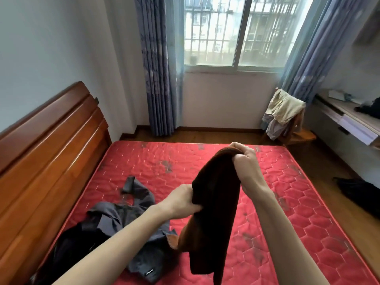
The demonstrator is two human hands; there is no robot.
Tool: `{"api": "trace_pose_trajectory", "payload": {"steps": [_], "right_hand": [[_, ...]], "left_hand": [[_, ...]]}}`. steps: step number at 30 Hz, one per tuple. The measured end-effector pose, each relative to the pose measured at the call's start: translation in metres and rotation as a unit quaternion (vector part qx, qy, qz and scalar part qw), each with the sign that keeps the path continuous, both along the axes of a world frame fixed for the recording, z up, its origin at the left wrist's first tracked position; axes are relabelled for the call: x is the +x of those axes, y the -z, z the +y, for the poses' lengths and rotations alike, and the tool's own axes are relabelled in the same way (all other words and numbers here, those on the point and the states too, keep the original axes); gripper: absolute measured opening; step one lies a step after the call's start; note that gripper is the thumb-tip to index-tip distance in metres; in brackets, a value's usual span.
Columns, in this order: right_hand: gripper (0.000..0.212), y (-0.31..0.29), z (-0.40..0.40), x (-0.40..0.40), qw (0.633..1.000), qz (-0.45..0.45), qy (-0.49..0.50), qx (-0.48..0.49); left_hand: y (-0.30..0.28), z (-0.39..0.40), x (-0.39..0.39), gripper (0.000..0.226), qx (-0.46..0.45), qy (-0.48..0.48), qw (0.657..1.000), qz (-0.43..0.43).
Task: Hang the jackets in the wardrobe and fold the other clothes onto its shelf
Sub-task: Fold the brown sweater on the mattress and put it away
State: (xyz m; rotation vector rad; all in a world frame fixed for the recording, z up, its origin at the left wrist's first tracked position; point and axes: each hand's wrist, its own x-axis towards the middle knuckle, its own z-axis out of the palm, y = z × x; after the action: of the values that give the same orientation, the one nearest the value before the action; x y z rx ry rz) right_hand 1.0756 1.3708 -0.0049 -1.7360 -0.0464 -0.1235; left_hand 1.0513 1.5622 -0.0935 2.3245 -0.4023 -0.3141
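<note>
A dark brown garment (pixel 213 204) hangs lengthwise in the air above the red quilted mattress (pixel 273 204), held up by both hands and clear of the bed for most of its length; its lower end drops out of view at the bottom edge of the picture. The right hand (pixel 245 156) is closed in a fist over the garment's top fold, the highest point of the cloth, knuckles toward the window. The left hand (pixel 182 200) is lower and to the left, its fingers curled tight into the cloth's left edge about midway down. Just left of the hanging cloth, a grey jacket (pixel 131 204) lies crumpled on the mattress, one sleeve reaching toward the middle of the bed, with a black garment (pixel 70 241) bunched against it near the wooden headboard (pixel 47 145). The far half and right side of the mattress are bare. Beyond the foot-side edge runs a strip of wooden floor (pixel 205 135) below the window (pixel 236 31), flanked by blue curtains (pixel 158 64). At the far right corner a chair (pixel 296 132) is draped with pale clothes (pixel 284 112), close beside a long desk (pixel 349 118). A dark bag (pixel 359 194) lies on the floor between bed and desk.
</note>
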Motion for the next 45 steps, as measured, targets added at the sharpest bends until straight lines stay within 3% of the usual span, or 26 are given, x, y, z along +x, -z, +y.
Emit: {"api": "trace_pose_trajectory", "payload": {"steps": [2, 4, 5, 8, 10, 14, 16, 20, 24, 31, 35, 39, 43, 45], "right_hand": [[0.027, -0.002, -0.010, 0.000, 1.000, -0.002, 0.014, -0.006], [0.019, -0.004, -0.027, -0.001, 0.998, -0.009, 0.039, -0.040], [0.017, -0.004, -0.038, -0.002, 0.995, -0.021, 0.052, -0.078], [0.014, -0.004, -0.067, -0.008, 0.964, -0.042, 0.096, -0.244], [0.014, -0.003, -0.082, -0.015, 0.948, -0.030, 0.110, -0.296], [0.021, 0.006, -0.116, -0.024, 0.962, 0.024, 0.060, -0.265], [0.007, 0.007, -0.136, -0.027, 0.972, 0.047, 0.014, -0.230], [0.017, 0.004, -0.165, -0.028, 0.963, 0.107, -0.092, -0.228], [0.022, 0.005, -0.195, -0.026, 0.951, 0.153, -0.172, -0.206], [0.043, 0.020, -0.272, -0.017, 0.959, 0.093, -0.194, -0.184], [0.029, 0.035, -0.296, -0.012, 0.918, 0.065, -0.265, -0.287], [0.038, 0.058, -0.304, 0.002, 0.874, -0.103, -0.158, -0.447], [0.018, 0.061, -0.309, 0.022, 0.864, -0.165, -0.107, -0.463], [0.018, 0.062, -0.310, 0.030, 0.865, -0.174, -0.093, -0.462]], "left_hand": [[0.027, 0.002, 0.001, 0.030, 0.008, -0.009, 1.000, 0.006], [0.041, 0.011, 0.008, 0.017, -0.044, -0.018, 0.998, 0.037], [0.045, 0.016, 0.013, 0.010, -0.070, -0.033, 0.996, 0.046], [0.036, 0.020, 0.028, 0.018, -0.139, -0.095, 0.984, 0.059], [0.026, 0.013, 0.035, 0.015, -0.176, -0.114, 0.976, 0.052], [0.012, -0.004, 0.048, 0.013, -0.183, -0.069, 0.980, 0.028], [0.004, -0.012, 0.051, 0.015, -0.180, -0.049, 0.982, 0.011], [-0.022, -0.045, 0.049, 0.016, -0.182, -0.040, 0.981, -0.057], [-0.047, -0.088, 0.042, 0.017, -0.133, -0.023, 0.984, -0.119], [-0.061, -0.151, 0.044, 0.012, -0.038, -0.019, 0.980, -0.194], [-0.061, -0.183, 0.045, 0.012, 0.023, -0.045, 0.979, -0.199], [-0.059, -0.195, 0.041, 0.009, 0.074, -0.054, 0.980, -0.177], [-0.064, -0.193, 0.034, 0.024, 0.144, -0.010, 0.981, -0.130], [-0.061, -0.191, 0.032, 0.030, 0.181, 0.010, 0.977, -0.114]]}}
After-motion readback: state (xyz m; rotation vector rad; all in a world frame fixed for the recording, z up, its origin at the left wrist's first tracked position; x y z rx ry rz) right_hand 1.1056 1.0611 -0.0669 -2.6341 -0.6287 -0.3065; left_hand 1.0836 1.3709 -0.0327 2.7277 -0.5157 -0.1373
